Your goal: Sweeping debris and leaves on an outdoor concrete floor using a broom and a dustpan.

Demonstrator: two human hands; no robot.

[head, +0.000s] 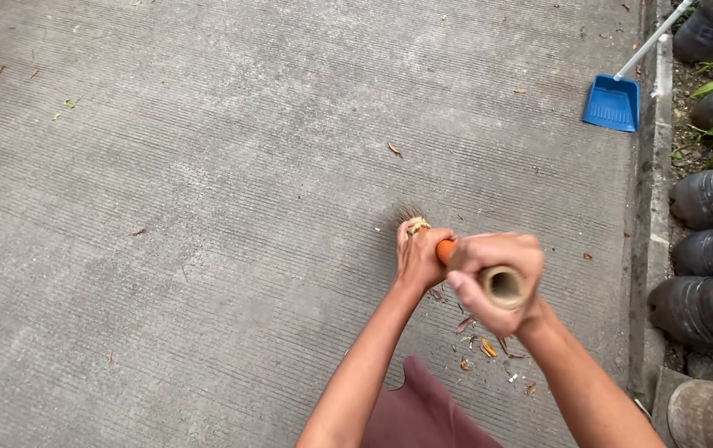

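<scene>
I look straight down the shaft of a broom (pixel 501 284) with a hollow bamboo-like top end and an orange section below it. My right hand (pixel 496 270) grips the top of the handle. My left hand (pixel 421 255) holds the shaft lower down, just above the stiff brown bristles (pixel 410 217) that touch the grey concrete. A small heap of dry leaves (pixel 485 344) lies on the ground under my hands.
A blue dustpan (pixel 613 103) with a long white handle rests near the curb (pixel 653 207) at the upper right. Dark plastic plant bags (pixel 705 257) with green plants line the right edge. Scattered leaves (pixel 394 149) dot the ribbed concrete.
</scene>
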